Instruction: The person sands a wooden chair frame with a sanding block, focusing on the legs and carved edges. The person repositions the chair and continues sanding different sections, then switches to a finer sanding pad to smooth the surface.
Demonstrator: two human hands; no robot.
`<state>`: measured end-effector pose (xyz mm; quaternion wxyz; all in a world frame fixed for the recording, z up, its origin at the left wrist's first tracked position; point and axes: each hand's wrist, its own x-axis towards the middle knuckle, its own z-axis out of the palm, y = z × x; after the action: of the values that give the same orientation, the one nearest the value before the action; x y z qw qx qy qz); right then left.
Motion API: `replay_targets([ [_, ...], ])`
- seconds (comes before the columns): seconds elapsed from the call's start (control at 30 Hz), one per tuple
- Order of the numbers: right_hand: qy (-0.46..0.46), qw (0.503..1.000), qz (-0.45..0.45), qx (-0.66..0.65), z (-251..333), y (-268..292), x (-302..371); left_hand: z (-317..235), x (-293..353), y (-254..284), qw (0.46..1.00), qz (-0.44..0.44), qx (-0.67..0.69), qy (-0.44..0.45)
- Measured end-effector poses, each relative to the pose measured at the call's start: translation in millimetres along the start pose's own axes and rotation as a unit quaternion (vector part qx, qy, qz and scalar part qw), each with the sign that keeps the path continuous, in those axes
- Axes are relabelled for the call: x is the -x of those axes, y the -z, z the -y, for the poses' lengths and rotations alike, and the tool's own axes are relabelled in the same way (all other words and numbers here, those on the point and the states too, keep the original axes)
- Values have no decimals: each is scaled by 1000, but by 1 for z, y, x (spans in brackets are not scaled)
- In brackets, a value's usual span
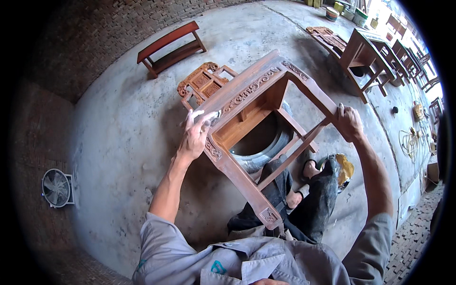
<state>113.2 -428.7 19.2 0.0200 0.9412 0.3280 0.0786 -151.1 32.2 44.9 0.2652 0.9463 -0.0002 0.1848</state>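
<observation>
At the picture's centre, a tilted, carved brown wooden stool frame (251,91) stands over a round grey tyre (251,163), the person's right hand (350,123) gripping its right leg, the left hand (194,137) touching its left carved edge, grip unclear.

Round fan (56,188) at left, red-topped bench (167,42) near brick wall (111,42), coiled cable (412,135) at right

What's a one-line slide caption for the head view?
Left hand against a carved wooden furniture frame, right hand gripping one leg, with a tire visible behind.
</observation>
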Motion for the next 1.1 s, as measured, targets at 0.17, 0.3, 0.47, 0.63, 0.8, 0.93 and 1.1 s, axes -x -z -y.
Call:
replay_targets([
  [0.17,44,997,-55,14,-2,-7,-4,2,-15,-22,998,-49,-13,-24],
  [0.3,14,1000,-9,20,-4,-4,1,-1,-6,-5,1000,10,-11,-28],
  [0.47,30,998,-56,18,-2,-4,-3,-16,-45,-20,999,-3,15,-33],
  [0.63,-13,1000,-6,-27,4,11,-1,4,-21,-5,999,29,-23,-29],
  [0.8,27,998,-58,26,2,5,-4,-15,-35,-26,998,-10,-7,-63],
  [0.93,0,1000,-22,-5,2,3,0,-20,-29,-13,995,16,-63,-74],
  [1.1,2,999,-36,3,5,10,-6,-27,-42,-30,993,-22,-31,-111],
])
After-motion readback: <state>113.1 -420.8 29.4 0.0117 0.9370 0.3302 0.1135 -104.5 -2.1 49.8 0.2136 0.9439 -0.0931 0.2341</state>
